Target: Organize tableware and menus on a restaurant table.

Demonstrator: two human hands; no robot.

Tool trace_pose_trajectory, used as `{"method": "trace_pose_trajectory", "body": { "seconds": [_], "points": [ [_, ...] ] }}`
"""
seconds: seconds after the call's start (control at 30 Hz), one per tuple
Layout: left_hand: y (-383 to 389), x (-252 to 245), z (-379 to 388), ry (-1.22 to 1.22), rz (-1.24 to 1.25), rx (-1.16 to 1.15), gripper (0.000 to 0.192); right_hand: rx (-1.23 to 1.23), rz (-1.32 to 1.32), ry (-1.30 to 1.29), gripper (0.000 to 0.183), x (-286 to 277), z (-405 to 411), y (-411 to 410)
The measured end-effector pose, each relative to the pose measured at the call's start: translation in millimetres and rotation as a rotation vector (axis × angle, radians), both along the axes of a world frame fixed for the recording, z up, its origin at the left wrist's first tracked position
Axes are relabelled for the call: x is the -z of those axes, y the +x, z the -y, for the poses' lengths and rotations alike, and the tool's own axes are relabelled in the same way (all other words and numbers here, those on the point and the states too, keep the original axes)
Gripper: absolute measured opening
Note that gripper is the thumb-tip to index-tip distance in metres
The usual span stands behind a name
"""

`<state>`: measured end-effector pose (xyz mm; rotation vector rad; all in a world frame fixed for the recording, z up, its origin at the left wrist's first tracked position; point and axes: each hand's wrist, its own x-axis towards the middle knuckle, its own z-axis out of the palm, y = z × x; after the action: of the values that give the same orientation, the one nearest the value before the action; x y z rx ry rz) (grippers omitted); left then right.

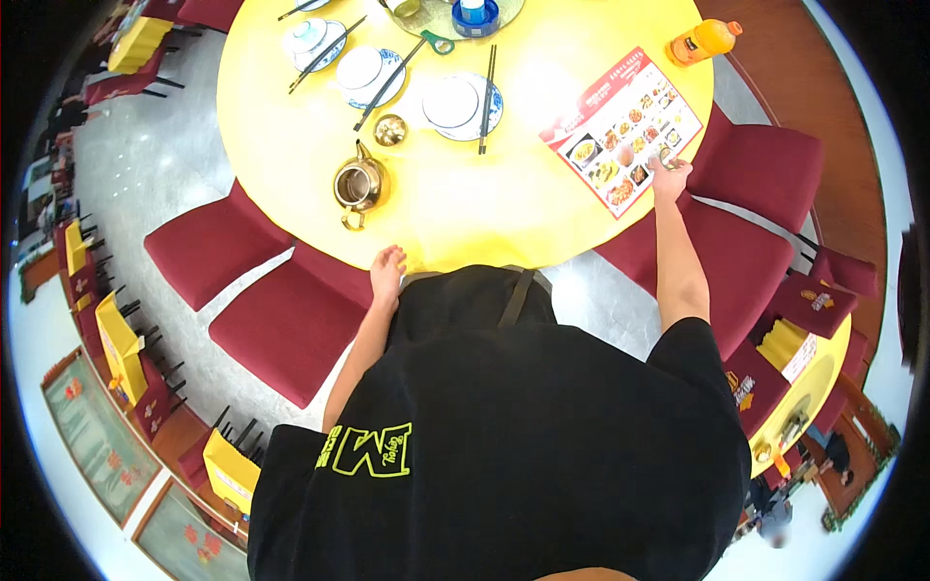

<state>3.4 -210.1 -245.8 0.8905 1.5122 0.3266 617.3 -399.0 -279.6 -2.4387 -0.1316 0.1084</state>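
My right hand (670, 176) is over the lower right part of a laminated picture menu (581, 123), with its fingertips at the sheet. Whether something small is pinched there is too unclear to tell. My left hand (389, 270) hovers by the near table edge, empty, fingers loosely apart. Beyond it stands a brass-coloured metal teapot (378, 185), uncovered, its spout pointing away from me. The matching round lid (390, 131) lies apart from it on the yellow tabletop (465, 200).
Across the table are blue-and-white plates with white bowls (450, 102), black chopsticks (487, 102) and green-handled scissors (439, 43). A glass turntable (429, 22) carries a blue container (475, 18). An orange juice bottle (703, 42) stands far right. Maroon chairs (290, 323) flank me.
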Motion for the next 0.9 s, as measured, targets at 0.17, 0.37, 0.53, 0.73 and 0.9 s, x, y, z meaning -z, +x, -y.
{"method": "trace_pose_trajectory", "body": {
  "seconds": [0.17, 0.37, 0.53, 0.73, 0.9],
  "points": [
    [24, -7, 31, -0.011, -0.015, 0.122, 0.031, -0.015, 0.038, 0.055, 0.059, 6, -17, 32],
    [101, -43, 16, 0.388, -0.180, 0.621, 0.033, -0.107, -0.038, 0.333, 0.076, 22, -6, 29],
    [193, -74, -55, 0.882, -0.236, 0.790, 0.040, -0.237, -0.130, 0.256, 0.084, 27, 16, 11],
    [274, -68, -148, 1.202, -0.385, 0.937, 0.073, -0.305, -0.021, 0.094, 0.070, 24, 27, -4],
    [298, -42, -183, 0.914, -0.752, 1.180, 0.117, -0.218, -0.098, 0.122, 0.071, 13, 33, -22]
  ]
}}
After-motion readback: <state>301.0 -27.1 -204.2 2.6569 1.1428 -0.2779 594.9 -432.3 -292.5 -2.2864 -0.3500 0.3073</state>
